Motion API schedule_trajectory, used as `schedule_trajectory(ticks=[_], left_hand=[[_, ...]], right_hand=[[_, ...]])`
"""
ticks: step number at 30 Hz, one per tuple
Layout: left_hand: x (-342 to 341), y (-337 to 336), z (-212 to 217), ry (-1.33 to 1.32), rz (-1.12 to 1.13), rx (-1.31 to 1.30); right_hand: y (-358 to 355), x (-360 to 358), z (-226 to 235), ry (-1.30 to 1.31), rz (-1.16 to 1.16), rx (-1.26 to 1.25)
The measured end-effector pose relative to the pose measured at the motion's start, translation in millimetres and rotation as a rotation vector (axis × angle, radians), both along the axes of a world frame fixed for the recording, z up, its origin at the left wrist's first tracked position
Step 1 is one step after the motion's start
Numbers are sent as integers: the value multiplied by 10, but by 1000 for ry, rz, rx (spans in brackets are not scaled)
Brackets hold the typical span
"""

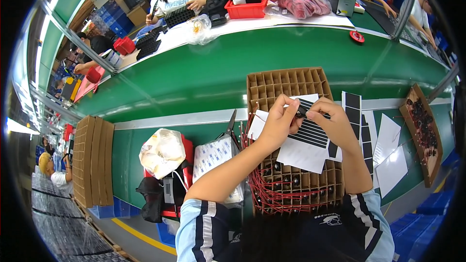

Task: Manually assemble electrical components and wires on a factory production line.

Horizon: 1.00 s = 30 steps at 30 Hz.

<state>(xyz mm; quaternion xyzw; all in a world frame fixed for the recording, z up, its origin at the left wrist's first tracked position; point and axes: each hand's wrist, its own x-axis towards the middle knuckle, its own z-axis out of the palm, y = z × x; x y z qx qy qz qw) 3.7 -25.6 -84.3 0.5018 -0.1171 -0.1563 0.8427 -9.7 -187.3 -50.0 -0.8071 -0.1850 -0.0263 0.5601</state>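
Above the work table, my left hand [279, 122] and my right hand [337, 124] meet, fingertips pinched around a small black part [302, 111]. Its exact kind is too small to make out. Just below the fingers lies a white sheet with black strips [310, 133]. That sheet rests over a cardboard box divided into small cells [289, 77]. In the box's near half, several round black components with red wires [286, 182] sit in the cells. The wires gather along its left side, next to my left forearm.
Scissors [229, 125] and a white patterned packet [212, 161] lie left of the box. Farther left are a red bin [187, 151] and stacked cardboard dividers [92, 160]. On the right are black-patterned sheets [353, 109] and a tilted carton of wired parts [421, 128]. Co-workers sit across a green partition [204, 73].
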Motion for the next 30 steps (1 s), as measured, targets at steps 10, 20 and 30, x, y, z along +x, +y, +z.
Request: schedule_trajectory(ticks=[10, 20, 30], left_hand=[[-23, -15, 86, 98, -61, -94], [-38, 18, 66, -176, 0, 215], [-7, -24, 62, -97, 85, 90]], right_hand=[[-43, 43, -36, -122, 94, 43], [-3, -26, -4, -166, -15, -134], [-26, 70, -92, -71, 91, -17]])
